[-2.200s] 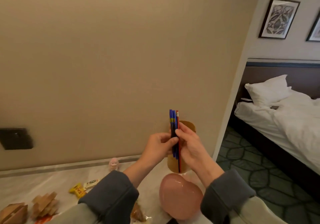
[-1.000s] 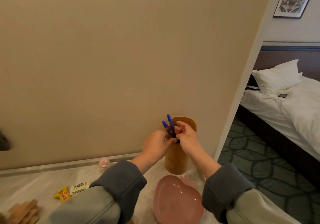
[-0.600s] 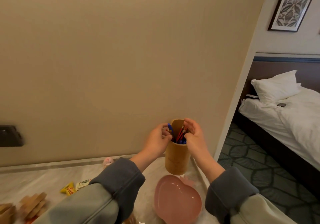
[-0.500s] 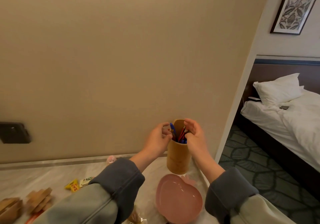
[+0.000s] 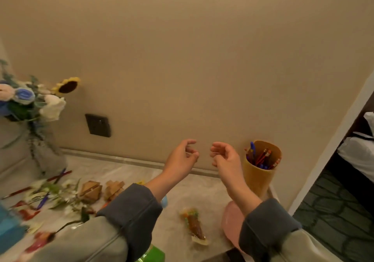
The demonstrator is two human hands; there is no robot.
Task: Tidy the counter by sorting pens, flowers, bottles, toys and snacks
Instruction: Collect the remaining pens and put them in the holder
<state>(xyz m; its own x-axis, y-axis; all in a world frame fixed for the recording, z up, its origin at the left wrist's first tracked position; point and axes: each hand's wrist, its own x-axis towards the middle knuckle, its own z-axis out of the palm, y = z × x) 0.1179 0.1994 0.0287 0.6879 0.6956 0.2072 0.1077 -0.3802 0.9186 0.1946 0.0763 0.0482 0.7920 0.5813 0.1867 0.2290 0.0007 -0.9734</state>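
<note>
While blue and red pens (image 5: pixel 261 158) are stood in the tall tan wooden cup (image 5: pixel 257 178), the left hand (image 5: pixel 181 158) and right hand (image 5: pixel 224 158) are held up empty with loose fingers, and thin stray pens (image 5: pixel 60 175), white flowers (image 5: pixel 54 191), brown wooden toys (image 5: pixel 90 191) and a clear snack bag (image 5: pixel 194 224) are left unsorted on the pale counter (image 5: pixel 194 191).

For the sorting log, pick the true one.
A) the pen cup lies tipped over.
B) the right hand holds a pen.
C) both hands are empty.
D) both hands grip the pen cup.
C: the left hand and right hand are loosely curled around nothing, beside the upright pen cup with pens inside.
</note>
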